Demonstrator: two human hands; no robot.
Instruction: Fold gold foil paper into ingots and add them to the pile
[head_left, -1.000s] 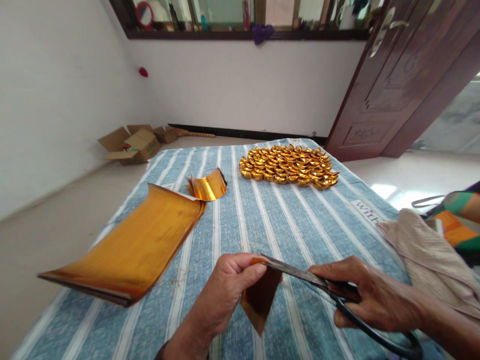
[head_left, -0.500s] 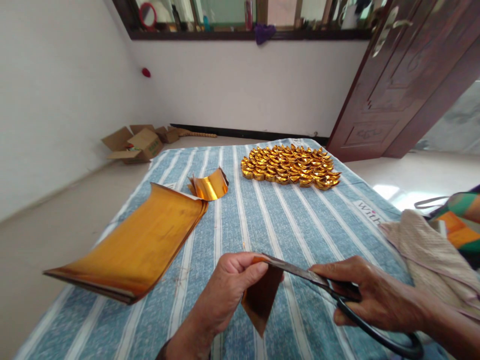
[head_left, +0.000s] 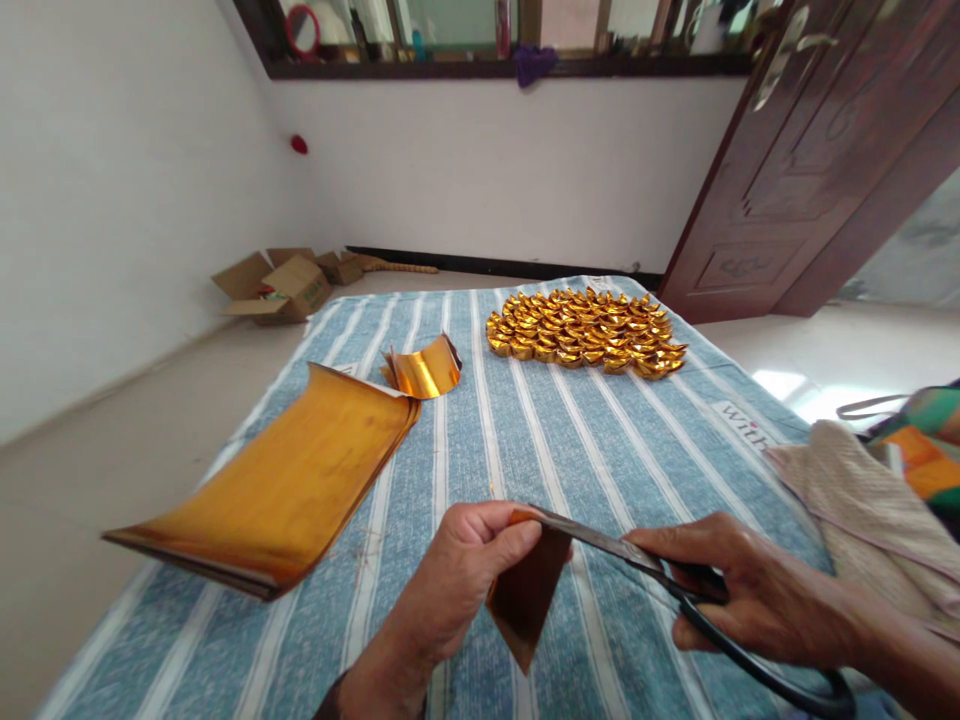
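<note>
My left hand (head_left: pixel 480 560) pinches a piece of gold foil paper (head_left: pixel 529 600) between thumb and fingers; the sheet hangs down with a pointed lower corner. My right hand (head_left: pixel 757 590) is wrapped round the black handles of a pair of scissors (head_left: pixel 596 538). Their blades lie along the top edge of the paper, the tips close to my left thumb. Whether the blades are fully closed is hard to make out. Left of my hands lies a stack of large gold paper sheets (head_left: pixel 277 480), with a smaller curled stack of gold paper (head_left: pixel 427 370) behind it.
Folded gold paper ingots (head_left: pixel 585 332) stand in rows at the far side of the table, which has a blue and white striped cloth (head_left: pixel 465 450). A beige cloth (head_left: pixel 862 510) lies at the right edge. Cardboard boxes (head_left: pixel 296 285) sit on the floor beyond, and a brown door (head_left: pixel 810 170) stands right.
The whole view has shifted slightly, so things appear a little further right. Both hands keep their grip, and the scissors and paper hold nearly the same position.
</note>
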